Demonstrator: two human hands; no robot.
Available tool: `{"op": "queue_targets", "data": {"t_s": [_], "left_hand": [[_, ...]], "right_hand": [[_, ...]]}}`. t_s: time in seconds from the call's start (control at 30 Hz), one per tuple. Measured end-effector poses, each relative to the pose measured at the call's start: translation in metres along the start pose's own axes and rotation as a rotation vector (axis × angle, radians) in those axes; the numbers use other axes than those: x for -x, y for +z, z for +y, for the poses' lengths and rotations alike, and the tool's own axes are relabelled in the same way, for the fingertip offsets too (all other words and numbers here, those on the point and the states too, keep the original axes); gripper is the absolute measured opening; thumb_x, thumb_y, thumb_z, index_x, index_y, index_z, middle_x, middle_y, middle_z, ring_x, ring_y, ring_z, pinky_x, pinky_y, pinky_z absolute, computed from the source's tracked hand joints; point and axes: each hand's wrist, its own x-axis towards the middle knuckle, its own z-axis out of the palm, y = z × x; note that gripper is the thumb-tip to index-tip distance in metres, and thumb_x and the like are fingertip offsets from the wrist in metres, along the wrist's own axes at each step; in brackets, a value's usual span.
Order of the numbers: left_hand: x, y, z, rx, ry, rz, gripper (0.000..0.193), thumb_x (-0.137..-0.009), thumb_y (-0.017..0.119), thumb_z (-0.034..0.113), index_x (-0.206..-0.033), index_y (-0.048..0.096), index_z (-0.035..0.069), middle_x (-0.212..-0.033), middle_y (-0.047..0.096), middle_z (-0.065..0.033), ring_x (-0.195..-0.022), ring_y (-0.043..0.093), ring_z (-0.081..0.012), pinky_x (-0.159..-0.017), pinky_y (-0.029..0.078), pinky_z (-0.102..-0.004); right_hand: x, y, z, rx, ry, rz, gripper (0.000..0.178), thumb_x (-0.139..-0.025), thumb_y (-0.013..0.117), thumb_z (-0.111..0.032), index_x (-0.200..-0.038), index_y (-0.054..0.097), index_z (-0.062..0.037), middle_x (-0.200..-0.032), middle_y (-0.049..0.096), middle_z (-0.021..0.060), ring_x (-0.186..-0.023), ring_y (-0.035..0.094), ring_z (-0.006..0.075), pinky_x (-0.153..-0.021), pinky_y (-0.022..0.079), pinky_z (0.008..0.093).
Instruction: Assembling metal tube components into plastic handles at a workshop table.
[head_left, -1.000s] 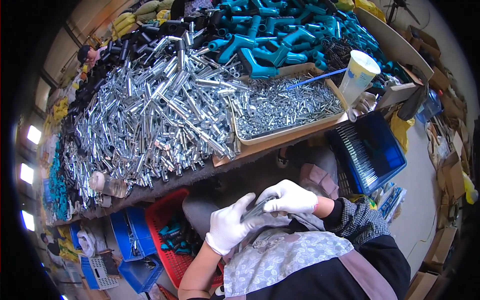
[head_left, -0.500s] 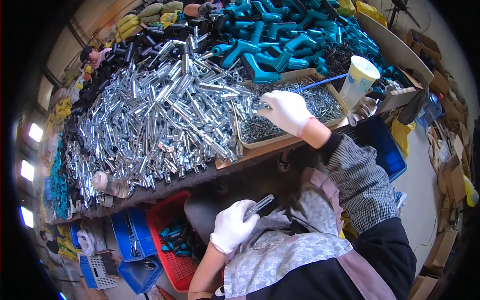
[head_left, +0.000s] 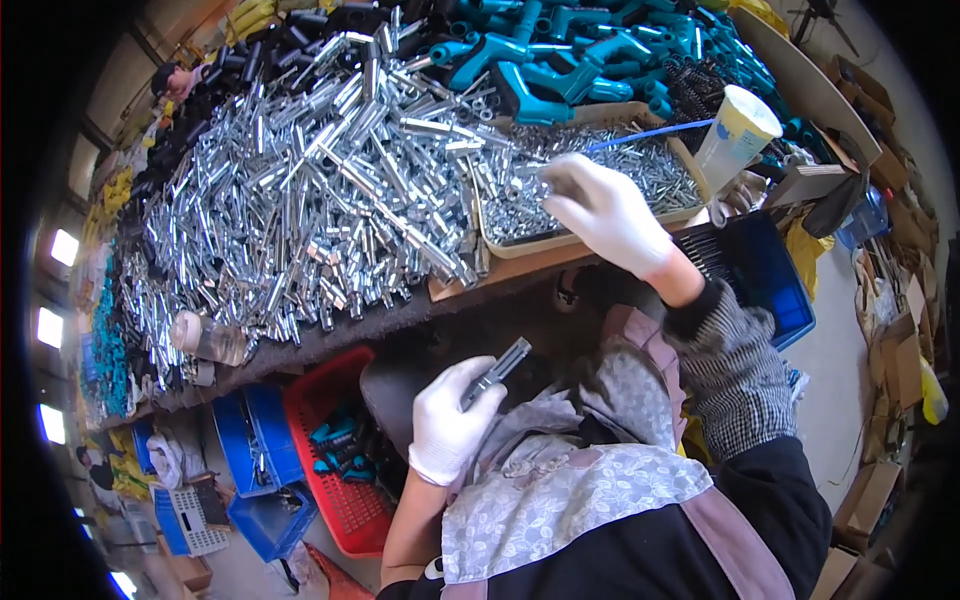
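Note:
In my white-gloved left hand [head_left: 450,415], held low over my lap, is a short silver metal tube with a slot [head_left: 497,372]. My fingers wrap round it, and its far end points up and right. My right hand [head_left: 610,215], also gloved in white, hovers over the near part of a shallow tray [head_left: 515,250] of small metal screws or pins [head_left: 640,175]. Its fingers curl toward the thumb, with greyed fingertips. Whatever lies between them is too small or hidden to make out. Left of the tray spreads a large heap of shiny metal tubes and rods [head_left: 330,190].
Teal plastic tool housings [head_left: 590,60] pile up behind the tray. A plastic cup [head_left: 735,135] stands at its right, with a blue strip beside it. A clear jar [head_left: 208,338] lies at the table's front left. Below are a red basket [head_left: 335,480] and blue bins [head_left: 255,440].
My right hand has drawn back from the tray's left part toward its near edge. My left hand still grips the slotted tube, now tilted more upward. The whole view has shifted slightly.

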Motion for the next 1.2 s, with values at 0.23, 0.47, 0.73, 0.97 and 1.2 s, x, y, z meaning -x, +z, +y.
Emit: {"op": "queue_targets", "data": {"t_s": [0.23, 0.47, 0.73, 0.97, 1.2], "left_hand": [[-0.012, -0.004, 0.008, -0.064, 0.135, -0.133, 0.028, -0.078, 0.078, 0.010, -0.104, 0.072, 0.002, -0.088, 0.070, -0.0146, -0.075, 0.071, -0.0280, -0.068, 0.055, -0.0345], [-0.013, 0.031, -0.007, 0.103, -0.055, -0.439, 0.032, -0.085, 0.075, 0.021, -0.109, 0.070, 0.001, -0.094, 0.073, -0.0179, -0.087, 0.074, -0.0313, -0.076, 0.057, -0.0364], [-0.022, 0.048, 0.011, -0.407, 0.270, -0.617, 0.051, -0.080, 0.078, 0.033, -0.125, 0.067, 0.011, -0.086, 0.067, -0.0143, -0.075, 0.068, -0.0315, -0.070, 0.054, -0.0373], [-0.017, 0.067, 0.005, -0.280, 0.270, -0.568, 0.029, -0.080, 0.078, 0.025, -0.104, 0.075, 0.009, -0.081, 0.069, -0.0128, -0.071, 0.068, -0.0315, -0.064, 0.054, -0.0387], [-0.012, 0.079, -0.002, -0.229, 0.061, -0.495, 0.028, -0.080, 0.076, 0.022, -0.103, 0.074, 0.005, -0.091, 0.072, -0.0155, -0.081, 0.071, -0.0327, -0.072, 0.055, -0.0373]], "right_hand": [[0.118, -0.014, 0.004, -0.425, 0.329, -0.633, 0.039, -0.097, 0.058, -0.030, -0.118, 0.068, 0.0016, -0.098, 0.071, 0.0144, -0.092, 0.068, 0.0227, -0.086, 0.053, 0.0337], [0.144, 0.008, -0.012, -0.750, 0.567, -0.696, 0.042, -0.100, 0.060, -0.036, -0.119, 0.068, 0.0008, -0.085, 0.069, 0.0064, -0.070, 0.060, 0.0096, -0.063, 0.048, 0.0245], [0.189, 0.052, 0.007, -0.872, 0.607, -0.453, 0.043, -0.100, 0.059, -0.037, -0.117, 0.070, 0.0009, -0.102, 0.072, 0.0131, -0.091, 0.066, 0.0217, -0.079, 0.053, 0.0339], [0.204, 0.001, 0.040, -0.558, 0.368, -0.358, 0.039, -0.099, 0.061, -0.038, -0.112, 0.070, -0.0021, -0.109, 0.070, 0.0161, -0.098, 0.067, 0.0290, -0.092, 0.052, 0.0378], [0.281, -0.109, 0.242, 0.492, 0.659, 0.186, 0.013, -0.084, 0.063, -0.013, -0.089, 0.074, -0.0078, -0.092, 0.071, 0.0146, -0.088, 0.068, 0.0354, -0.079, 0.055, 0.0422]]}}
